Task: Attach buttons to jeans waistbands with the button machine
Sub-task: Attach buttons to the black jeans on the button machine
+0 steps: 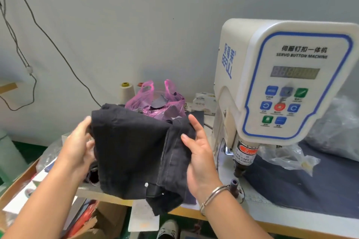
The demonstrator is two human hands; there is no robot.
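Holding folded black jeans up, my left hand grips one edge. My right hand clasps the other, beside the button machine.

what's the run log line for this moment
left hand: holds black jeans | right hand: holds jeans | jeans: lifted, left of button machine | not under press head
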